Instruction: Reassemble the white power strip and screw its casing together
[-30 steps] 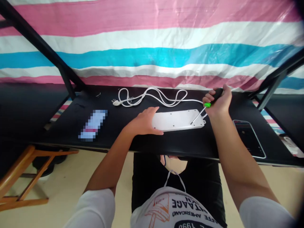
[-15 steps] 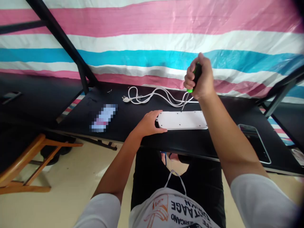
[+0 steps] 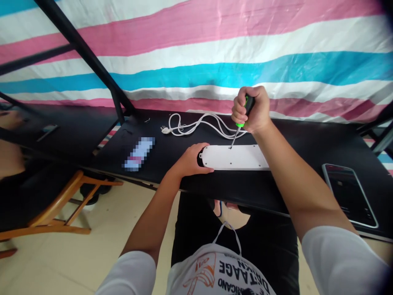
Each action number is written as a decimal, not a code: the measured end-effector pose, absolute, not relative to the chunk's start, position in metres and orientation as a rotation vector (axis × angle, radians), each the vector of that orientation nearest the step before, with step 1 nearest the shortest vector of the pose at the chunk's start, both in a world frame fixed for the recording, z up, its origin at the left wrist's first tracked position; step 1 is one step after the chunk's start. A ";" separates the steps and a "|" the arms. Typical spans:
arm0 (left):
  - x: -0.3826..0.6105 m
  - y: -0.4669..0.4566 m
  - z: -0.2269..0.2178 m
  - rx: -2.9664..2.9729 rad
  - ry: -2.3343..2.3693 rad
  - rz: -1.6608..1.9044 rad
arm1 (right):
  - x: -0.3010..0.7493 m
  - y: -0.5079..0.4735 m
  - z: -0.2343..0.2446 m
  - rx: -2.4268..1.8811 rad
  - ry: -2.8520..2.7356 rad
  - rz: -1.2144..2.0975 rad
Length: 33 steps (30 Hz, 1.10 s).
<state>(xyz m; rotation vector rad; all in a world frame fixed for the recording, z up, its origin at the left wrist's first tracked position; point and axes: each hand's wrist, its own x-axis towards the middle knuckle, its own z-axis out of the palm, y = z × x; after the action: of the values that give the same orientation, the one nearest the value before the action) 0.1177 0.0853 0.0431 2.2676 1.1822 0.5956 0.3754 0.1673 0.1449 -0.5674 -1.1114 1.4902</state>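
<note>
A white power strip [image 3: 242, 157] lies on the black table with its screw-holed face up. My left hand [image 3: 195, 159] grips its left end, thumb on the near edge and fingers on the far edge. In a fist, my right hand [image 3: 253, 108] holds a screwdriver [image 3: 236, 136] with a black and green handle. The screwdriver leans slightly, and its tip meets a screw hole near the strip's far edge. My right forearm hides the strip's right end. Behind the strip, its white cable [image 3: 199, 123] lies in loose loops with the plug [image 3: 166, 130] at the left.
A phone [image 3: 350, 196] rests on the table [image 3: 172, 172] at the right; a blurred-out phone-like object [image 3: 139, 153] lies at the left. Striped plastic sheeting [image 3: 184, 45] hangs behind. A wooden chair [image 3: 61, 200] and another person's arm [image 3: 10, 157] are at the far left.
My right hand has come down and slightly left, bringing the screwdriver tip onto a hole in the power strip. My left hand keeps its grip. The view has turned a little.
</note>
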 end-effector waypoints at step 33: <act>0.118 0.087 0.037 2.187 1.174 0.649 | 0.381 0.157 0.149 -0.246 -1.658 1.816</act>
<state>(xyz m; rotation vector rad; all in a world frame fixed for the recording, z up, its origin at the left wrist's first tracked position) 0.1183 0.0865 0.0371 2.1868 1.1737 0.6493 0.3806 0.1567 0.1492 -0.2460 -1.6578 1.8160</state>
